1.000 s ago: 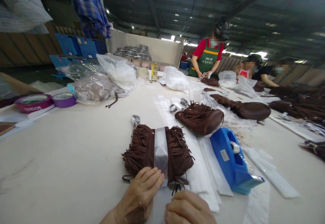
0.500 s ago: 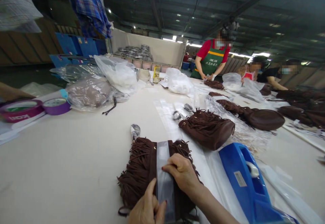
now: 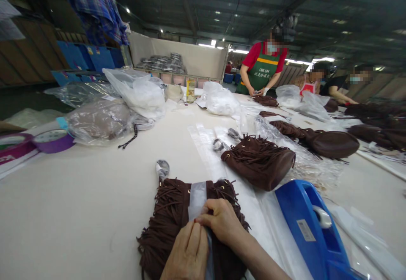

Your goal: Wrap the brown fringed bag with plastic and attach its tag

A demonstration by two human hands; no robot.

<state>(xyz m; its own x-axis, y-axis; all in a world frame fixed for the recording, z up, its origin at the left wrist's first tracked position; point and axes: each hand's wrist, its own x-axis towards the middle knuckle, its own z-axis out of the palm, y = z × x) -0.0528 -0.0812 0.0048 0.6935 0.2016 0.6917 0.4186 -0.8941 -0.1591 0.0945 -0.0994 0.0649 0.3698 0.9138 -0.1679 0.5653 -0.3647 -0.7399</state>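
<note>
A brown fringed bag point(image 3: 168, 216) lies on the white table point(image 3: 79, 195) right in front of me, with a clear plastic strip point(image 3: 196, 195) running across its middle. My left hand point(image 3: 187, 254) rests on the strip at the near side, fingers closed together on it. My right hand point(image 3: 222, 223) comes in from the right and pinches the same strip where the two hands meet. A metal clasp point(image 3: 162, 169) sticks out from the bag's far end.
A blue tape dispenser point(image 3: 314, 233) stands close at my right. A second fringed bag point(image 3: 260, 161) lies beyond it on plastic sheets. Tape rolls point(image 3: 52, 140) and filled plastic bags point(image 3: 101, 119) sit at left. Other people work on brown bags at the far right.
My view has dropped closer to the bag. The right hand slid back along the strip toward me and now meets the left hand; earlier both hands were at the bag's near edge.
</note>
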